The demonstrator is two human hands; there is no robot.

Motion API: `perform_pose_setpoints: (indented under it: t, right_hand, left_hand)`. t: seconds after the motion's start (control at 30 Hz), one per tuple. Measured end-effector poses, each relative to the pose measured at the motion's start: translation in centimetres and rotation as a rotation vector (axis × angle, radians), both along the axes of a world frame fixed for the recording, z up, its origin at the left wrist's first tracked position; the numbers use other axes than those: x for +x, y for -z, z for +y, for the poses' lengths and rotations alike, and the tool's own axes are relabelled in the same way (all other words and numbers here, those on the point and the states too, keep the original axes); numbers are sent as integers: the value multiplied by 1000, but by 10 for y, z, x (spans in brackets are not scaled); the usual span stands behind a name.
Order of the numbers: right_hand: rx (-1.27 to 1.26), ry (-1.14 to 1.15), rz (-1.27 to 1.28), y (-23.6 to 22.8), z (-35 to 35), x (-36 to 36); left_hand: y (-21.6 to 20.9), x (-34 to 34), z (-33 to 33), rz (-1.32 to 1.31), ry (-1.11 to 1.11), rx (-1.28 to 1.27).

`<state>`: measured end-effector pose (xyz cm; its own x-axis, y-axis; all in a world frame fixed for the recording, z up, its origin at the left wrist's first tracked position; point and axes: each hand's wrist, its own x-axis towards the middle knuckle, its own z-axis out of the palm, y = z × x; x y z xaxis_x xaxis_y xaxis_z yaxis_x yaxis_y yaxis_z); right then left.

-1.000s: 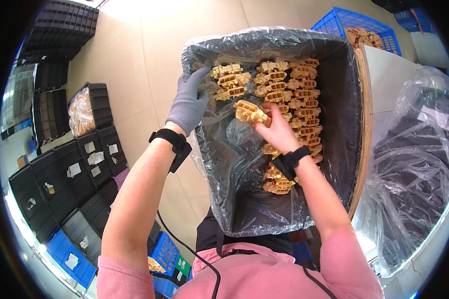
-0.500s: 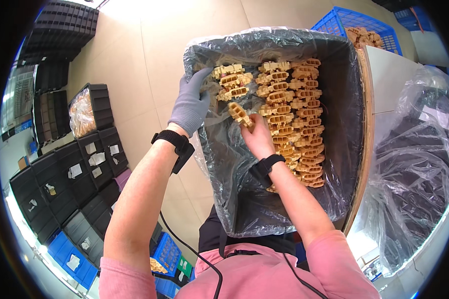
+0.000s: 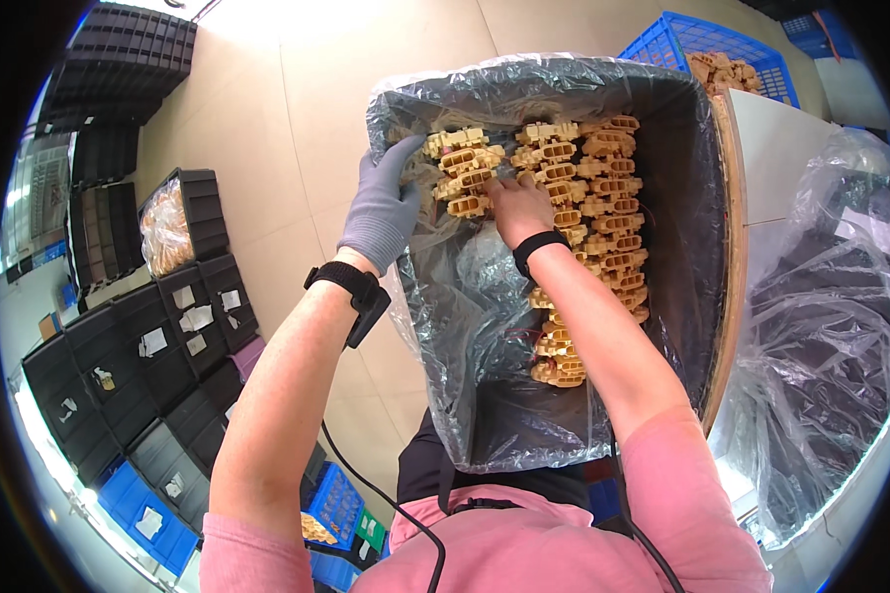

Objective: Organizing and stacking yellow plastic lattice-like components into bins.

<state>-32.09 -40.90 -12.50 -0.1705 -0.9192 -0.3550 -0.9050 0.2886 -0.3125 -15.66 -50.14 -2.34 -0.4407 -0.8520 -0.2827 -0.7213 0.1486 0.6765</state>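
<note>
Fingers (image 3: 396,158) of the gloved left hand (image 3: 378,212) are spread at the left edge of the black bin (image 3: 677,227), up toward its far left corner, thumb well apart and just clear plastic liner (image 3: 485,262) showing in the gap. No part in that one, so I'd guess it's on steadying duty. Can't tell if it bears on the rim.

Next over is the short left row (image 3: 472,159), cream molded parts stacked side by side from the far edge toward the near edge. Looks to me like the step in hand is seating one more here: the lowest part (image 3: 465,207), the one closest to the near edge. I'd say the next move calls for snugging it up against its neighbor, then a clean let-go that doesn't knock the row crooked.

Bare fingers of the right hand (image 3: 522,210) are on that part's right end, curled and seemingly pinching it, though the thumb's hidden. So the part sits just left of those fingertips, touching them, and a bit nearer the near edge than the glove's fingertips.

Past the knuckles there's the longer middle row (image 3: 559,171), then the right row (image 3: 618,185), closest to the bin's right edge.
</note>
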Motion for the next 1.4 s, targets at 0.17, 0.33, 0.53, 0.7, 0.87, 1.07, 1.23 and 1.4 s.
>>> perform_pose_setpoints:
  t: [0.17,0.33,0.53,0.7,0.87,1.07,1.23,1.4]
  right_hand:
    - [66,63,71,32,-3,8]
    - [-28,34,204,34,-5,5]
    - [-153,82,243,41,-8,2]
    - [-56,87,251,41,-7,9]
    - [29,170,249,38,-12,9]
    - [-132,219,68,-17,19,4]
    - [-145,282,-608,-163,103,12]
    - [-19,177,-1060,-333,196,-31]
  left_hand:
    - [7,1,-1,32,19,-39]
    - [3,0,-2,27,12,-35]
    - [-1,-2,-2,34,-8,-4]
    - [1,0,0,37,-7,-10]
    - [5,1,0,51,15,-49]
    - [8,-2,-2,93,31,-69]
    - [25,1,-7,60,135,-108]
    - [-17,13,46,164,-7,-265]
